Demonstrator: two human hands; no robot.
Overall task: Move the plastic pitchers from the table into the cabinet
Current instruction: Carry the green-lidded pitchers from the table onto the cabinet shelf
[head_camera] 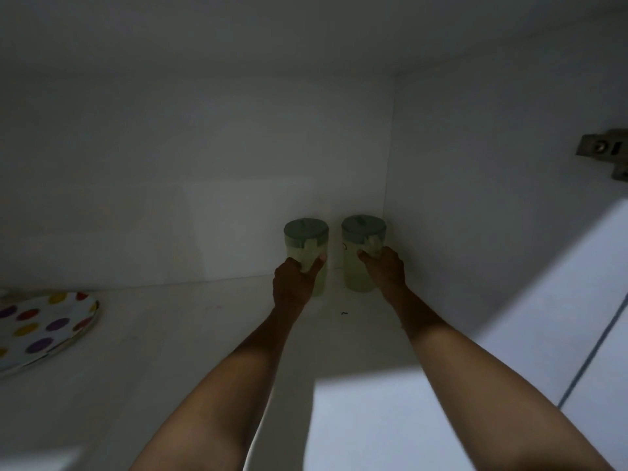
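Note:
Two pale green plastic pitchers with darker green lids stand upright side by side on the white cabinet shelf [204,334], near its back right corner. My left hand [294,283] grips the handle of the left pitcher [306,239]. My right hand [385,270] grips the handle of the right pitcher [360,236], which sits close to the cabinet's right wall. Both forearms reach in from the bottom of the view. A narrow gap separates the two pitchers.
A white plate with coloured dots [44,328] lies on the shelf at the far left. A metal door hinge [605,154] is mounted on the right wall. The cabinet interior is dim, and a bright patch of light falls on the shelf's front right.

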